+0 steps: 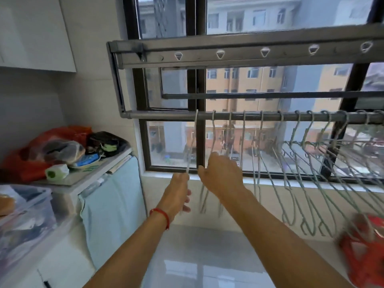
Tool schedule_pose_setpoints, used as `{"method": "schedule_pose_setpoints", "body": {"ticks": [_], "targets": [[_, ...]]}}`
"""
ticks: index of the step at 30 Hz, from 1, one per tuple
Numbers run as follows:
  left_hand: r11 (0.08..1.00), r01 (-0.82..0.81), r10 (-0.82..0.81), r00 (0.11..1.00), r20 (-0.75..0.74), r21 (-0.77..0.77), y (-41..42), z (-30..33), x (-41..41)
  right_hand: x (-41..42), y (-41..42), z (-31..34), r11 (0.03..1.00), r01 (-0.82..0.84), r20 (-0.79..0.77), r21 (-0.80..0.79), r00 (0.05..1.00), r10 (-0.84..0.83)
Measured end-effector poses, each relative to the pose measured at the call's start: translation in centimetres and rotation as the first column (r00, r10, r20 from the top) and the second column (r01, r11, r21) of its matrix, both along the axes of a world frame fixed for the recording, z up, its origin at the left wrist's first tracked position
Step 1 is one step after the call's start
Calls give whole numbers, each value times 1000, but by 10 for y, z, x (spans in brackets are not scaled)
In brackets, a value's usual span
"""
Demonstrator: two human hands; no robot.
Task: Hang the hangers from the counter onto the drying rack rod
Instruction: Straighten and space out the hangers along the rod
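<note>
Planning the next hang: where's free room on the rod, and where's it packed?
Free: the rod from its left end bracket to the leftmost hanger, which the left hand holds. Also bare counter between the forearms. Crowded: right of the right hand, the hangers overlap along the rod to the frame edge.

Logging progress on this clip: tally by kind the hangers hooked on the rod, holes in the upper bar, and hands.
hangers on the rod: 12 (right end blurred, so approximate)
holes in the upper bar: 5
hands: 2, left hand and right hand
Total: 19
</note>
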State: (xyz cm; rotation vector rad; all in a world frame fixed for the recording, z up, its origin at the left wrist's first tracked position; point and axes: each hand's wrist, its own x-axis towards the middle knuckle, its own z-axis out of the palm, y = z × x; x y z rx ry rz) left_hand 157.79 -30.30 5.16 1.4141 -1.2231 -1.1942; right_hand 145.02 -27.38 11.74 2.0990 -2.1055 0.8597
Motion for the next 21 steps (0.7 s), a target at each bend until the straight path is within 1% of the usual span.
{"method": "schedule_pose_setpoints", "body": {"ticks": [4,7,11,16,21], "targets": [[997,63,-63,998,1,-36,-6,-5,5,18,-12,-4,992,116,1,42,993,-116],[994,104,-104,995,-4,-37,-7,-7,7,23,-12,-7,986,148,-7,72,989,-148],[992,124,-124,992,-16,-12,-7,-6,4,24,-10,-7,985,160,-2,61,987,-160],[989,150,-150,989,2,-9,-4,-1,-3,17,-7,-3,989,139,-41,48,990,-137],[990,138,-138,990,3,-5,-1,2,-9,13,-10,-4,990,125,-62,61,991,-121]]}}
